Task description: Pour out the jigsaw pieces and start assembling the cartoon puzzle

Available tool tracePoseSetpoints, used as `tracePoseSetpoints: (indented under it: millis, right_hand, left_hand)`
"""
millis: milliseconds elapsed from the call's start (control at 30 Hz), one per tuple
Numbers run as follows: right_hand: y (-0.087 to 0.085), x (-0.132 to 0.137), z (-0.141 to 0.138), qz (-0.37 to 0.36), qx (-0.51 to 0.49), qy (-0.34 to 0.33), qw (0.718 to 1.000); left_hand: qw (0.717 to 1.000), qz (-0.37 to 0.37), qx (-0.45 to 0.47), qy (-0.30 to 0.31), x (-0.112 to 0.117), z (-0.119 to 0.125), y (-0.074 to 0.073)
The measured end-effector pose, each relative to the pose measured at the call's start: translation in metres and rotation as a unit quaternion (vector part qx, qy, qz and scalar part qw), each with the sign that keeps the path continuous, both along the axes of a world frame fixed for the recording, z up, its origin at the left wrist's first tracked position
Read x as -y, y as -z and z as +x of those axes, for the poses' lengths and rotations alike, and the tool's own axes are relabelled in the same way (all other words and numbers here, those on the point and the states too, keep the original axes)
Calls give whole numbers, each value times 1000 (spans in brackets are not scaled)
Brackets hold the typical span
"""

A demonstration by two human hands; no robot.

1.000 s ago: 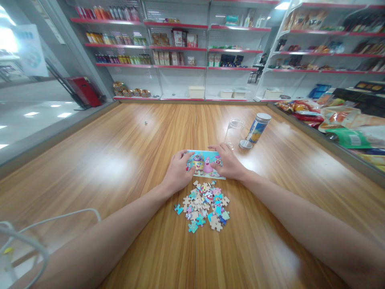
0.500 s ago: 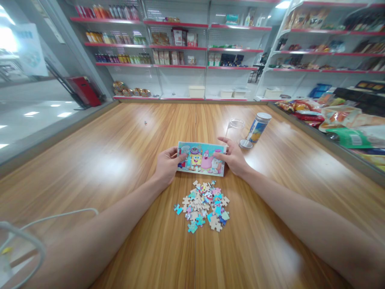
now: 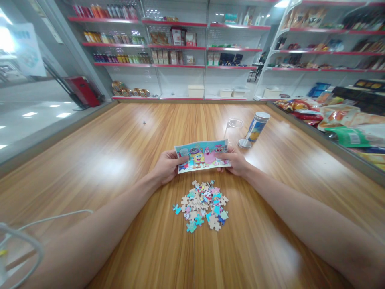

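Observation:
Between both hands is a colourful cartoon picture card (image 3: 200,165), held above the wooden table and bent a little. My left hand (image 3: 166,166) pinches its left end, thumb on the front. At the right end my right hand (image 3: 236,160) grips it with the thumb over the picture and fingers behind, partly hidden. Just below the card, nearer to me, lies a loose heap of jigsaw pieces (image 3: 200,204); some show printed colours and others their plain beige backs.
Beyond my right hand stand a clear open jar (image 3: 234,129), a round metal lid (image 3: 244,143) and a printed canister (image 3: 258,128). One tiny piece (image 3: 144,123) lies far left. A white cable (image 3: 54,218) crosses the left side. Snack packets (image 3: 349,136) line the right edge.
The card has tilted, its right end rising, and is now slightly bent. My right hand's raised index finger has come down behind the card. The jigsaw heap is unchanged.

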State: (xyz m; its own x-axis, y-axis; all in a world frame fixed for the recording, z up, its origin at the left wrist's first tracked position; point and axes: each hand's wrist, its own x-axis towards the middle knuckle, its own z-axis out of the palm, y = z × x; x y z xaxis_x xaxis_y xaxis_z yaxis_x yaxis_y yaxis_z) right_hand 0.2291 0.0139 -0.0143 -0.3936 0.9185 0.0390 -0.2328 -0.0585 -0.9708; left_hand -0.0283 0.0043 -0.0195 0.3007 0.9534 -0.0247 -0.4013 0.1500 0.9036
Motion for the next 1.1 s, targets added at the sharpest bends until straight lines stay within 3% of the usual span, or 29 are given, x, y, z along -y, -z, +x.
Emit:
tracePoseSetpoints:
  millis: [200,400,567,800,1100]
  right_hand:
    - [0,1,-4,-29,-12,-6,999]
    - [-3,7,-7,-38,-10,-29,999]
    - [-3,9,-8,-49,-3,-21,999]
    - [-4,10,-13,-55,2,-5,998]
    - [2,7,-14,16,29,65,997]
  left_hand:
    - [998,21,13,-50,3,3,-3]
    - [999,1,-30,34,9,5,-4]
    - [997,5,-56,57,9,3,-2]
    - [996,-22,-58,63,12,8,-13]
    - [999,-20,3,-36,4,8,-6]
